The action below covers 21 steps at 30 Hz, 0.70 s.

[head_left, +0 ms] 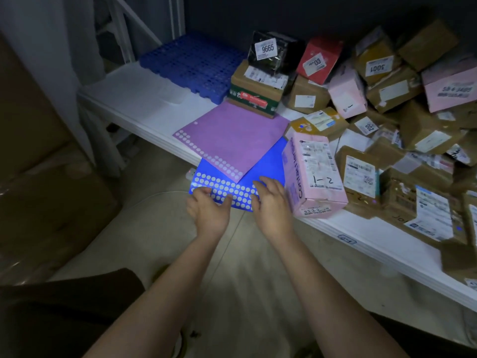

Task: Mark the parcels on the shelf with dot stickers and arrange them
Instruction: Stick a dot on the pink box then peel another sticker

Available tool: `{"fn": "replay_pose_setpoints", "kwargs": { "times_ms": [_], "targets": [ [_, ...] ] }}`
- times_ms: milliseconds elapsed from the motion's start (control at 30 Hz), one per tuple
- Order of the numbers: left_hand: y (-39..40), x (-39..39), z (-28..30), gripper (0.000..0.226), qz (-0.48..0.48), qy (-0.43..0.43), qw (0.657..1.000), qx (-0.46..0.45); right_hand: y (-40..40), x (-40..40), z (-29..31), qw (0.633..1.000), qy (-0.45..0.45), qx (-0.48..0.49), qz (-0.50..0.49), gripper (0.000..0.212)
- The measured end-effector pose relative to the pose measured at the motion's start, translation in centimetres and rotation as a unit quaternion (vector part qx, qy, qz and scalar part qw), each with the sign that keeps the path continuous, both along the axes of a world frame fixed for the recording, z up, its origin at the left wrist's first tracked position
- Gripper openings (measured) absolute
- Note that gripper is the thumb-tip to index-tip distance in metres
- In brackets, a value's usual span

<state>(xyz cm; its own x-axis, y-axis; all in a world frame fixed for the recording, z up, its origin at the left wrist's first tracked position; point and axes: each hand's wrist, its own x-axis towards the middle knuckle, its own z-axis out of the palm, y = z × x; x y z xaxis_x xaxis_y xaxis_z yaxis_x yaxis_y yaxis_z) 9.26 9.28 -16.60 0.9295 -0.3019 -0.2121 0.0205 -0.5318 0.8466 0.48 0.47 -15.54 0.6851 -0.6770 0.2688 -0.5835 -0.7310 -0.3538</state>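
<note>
While most parcels (402, 104) lie heaped and unsorted on the white shelf (144, 109), both hands work the blue dot-sticker sheet (260, 166) overhanging its edge: left hand (209, 210) and right hand (269, 202) loosely curled, fingertips on it, firm grip unclear. Purple sheet (232, 133) overlaps it. Marking barely begun.

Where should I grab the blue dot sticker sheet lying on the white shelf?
Probably by the near edge of the blue dot sticker sheet, coming from the front. That edge overhangs the white shelf, so fingers can slip beneath it. The purple sticker sheet covers its far part, and the pink cardboard box crowds its right side.
</note>
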Motion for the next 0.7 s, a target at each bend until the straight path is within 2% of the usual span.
{"fn": "replay_pose_setpoints", "kwargs": {
  "times_ms": [67, 133, 267, 367, 500, 700],
  "targets": [
    [-0.1, 0.1, -0.3, 0.049, -0.022, -0.068, 0.997, 0.006, -1.4, 0.7, -0.2, 0.999, 0.048, -0.013, 0.020, 0.034],
    [-0.4, 0.5, -0.6, 0.042, -0.093, -0.150, 0.984, -0.001, -2.2, 1.0, -0.2, 0.997, 0.073, 0.008, 0.024, 0.037],
    [-1.3, 2.0, -0.9, 0.030, -0.210, -0.286, 0.935, -0.005, -2.4, 1.2, -0.5, 0.999, 0.044, 0.017, 0.016, 0.033],
    [-2.3, 3.3, -0.9, 0.031, -0.278, -0.313, 0.908, 0.004, -2.6, 1.3, -0.8, 1.000, 0.010, -0.005, 0.028, 0.028],
    [-3.0, 4.5, -0.7, 0.024, -0.311, -0.361, 0.879, 0.014, -2.6, 1.4, -0.5, 0.999, -0.008, -0.020, 0.042, 0.015],
    [-3.0, 4.9, -0.4, 0.015, -0.353, -0.397, 0.847, 0.020, -2.5, 1.4, -0.3, 0.999, -0.018, -0.031, 0.041, 0.016]
  ]
}}
